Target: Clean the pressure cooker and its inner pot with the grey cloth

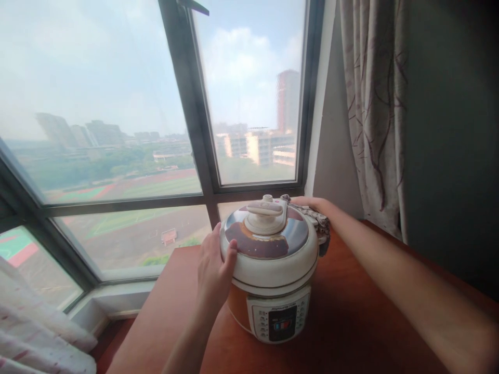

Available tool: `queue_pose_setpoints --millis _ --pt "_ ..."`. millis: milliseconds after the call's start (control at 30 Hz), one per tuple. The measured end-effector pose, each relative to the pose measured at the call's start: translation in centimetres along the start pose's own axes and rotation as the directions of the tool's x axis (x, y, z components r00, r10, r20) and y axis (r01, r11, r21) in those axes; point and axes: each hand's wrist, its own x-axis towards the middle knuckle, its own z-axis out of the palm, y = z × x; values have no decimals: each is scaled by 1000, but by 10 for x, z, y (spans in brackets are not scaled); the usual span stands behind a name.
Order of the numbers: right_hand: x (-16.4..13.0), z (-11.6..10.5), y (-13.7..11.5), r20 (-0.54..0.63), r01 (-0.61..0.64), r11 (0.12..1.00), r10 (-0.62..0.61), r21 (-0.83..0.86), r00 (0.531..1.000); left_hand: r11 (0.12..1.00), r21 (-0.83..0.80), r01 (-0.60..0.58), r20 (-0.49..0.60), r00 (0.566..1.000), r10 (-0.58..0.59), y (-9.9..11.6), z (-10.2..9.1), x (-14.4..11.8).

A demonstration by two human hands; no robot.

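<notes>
Lidded cooker (271, 272) — contents hidden, left hand (215, 266) touching lid (268, 248), right hand (310, 202) behind

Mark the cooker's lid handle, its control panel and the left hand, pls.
Lid handle (265, 209): head view, middle of its top grip.
Control panel (283, 322): head view, on its dark centre.
Left hand (213, 267): head view, back of the hand.

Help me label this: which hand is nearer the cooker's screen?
Left. The left hand is above and left of the screen; the right hand is farther back, to its right.
</notes>
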Motion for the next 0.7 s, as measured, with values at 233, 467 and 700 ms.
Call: queue_pose_setpoints --millis 233,467,700 --pt "-32 0 -10 -287 62 986 -105 -155 952 1000 -14 -28 -11 1000 28 -1 0 0" --pt "-31 19 -38 -369 269 943 -324 -194 871 1000 -28 -4 -5 1000 4 -2 0 -1" --pt "33 17 -81 -134 298 945 -316 -137 939 999 -53 4 -1 1000 -4 -3 1 -3"
